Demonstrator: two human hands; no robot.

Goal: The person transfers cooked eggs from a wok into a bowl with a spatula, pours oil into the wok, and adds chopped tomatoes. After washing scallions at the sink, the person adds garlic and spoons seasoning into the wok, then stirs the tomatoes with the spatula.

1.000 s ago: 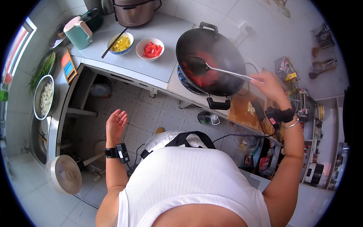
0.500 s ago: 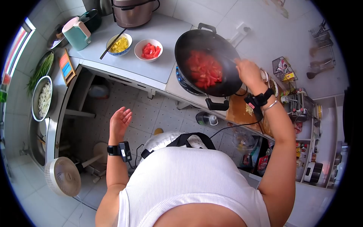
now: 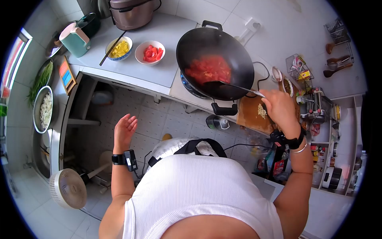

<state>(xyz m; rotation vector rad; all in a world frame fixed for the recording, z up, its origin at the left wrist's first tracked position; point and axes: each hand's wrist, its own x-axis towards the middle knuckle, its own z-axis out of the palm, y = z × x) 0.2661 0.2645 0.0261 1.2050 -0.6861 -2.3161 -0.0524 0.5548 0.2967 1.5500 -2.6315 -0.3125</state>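
My right hand (image 3: 279, 108) is closed around the handle of a spatula (image 3: 241, 87), whose dark head dips into the near side of the wok. The black wok (image 3: 243, 59) sits tilted on the stove, and blue flame shows at its left. Chopped tomatoes (image 3: 209, 68) lie in the wok with haze over them. Away from the counter, my left hand (image 3: 125, 130) hangs in the air with its fingers stretched out and holds nothing.
Left of the wok stand a bowl of tomato pieces (image 3: 151, 53) and a bowl of yellow egg (image 3: 120, 49) with chopsticks across it. Right of it, a cutting board (image 3: 250, 113) bears minced garlic (image 3: 262, 111). A fan (image 3: 67, 189) and a bowl of chopped white pieces (image 3: 46, 109) are at left.
My right hand has moved down and to the right, away from over the wok, drawing the spatula toward the near rim. The tomatoes have shifted in the wok. My left hand stays almost still.
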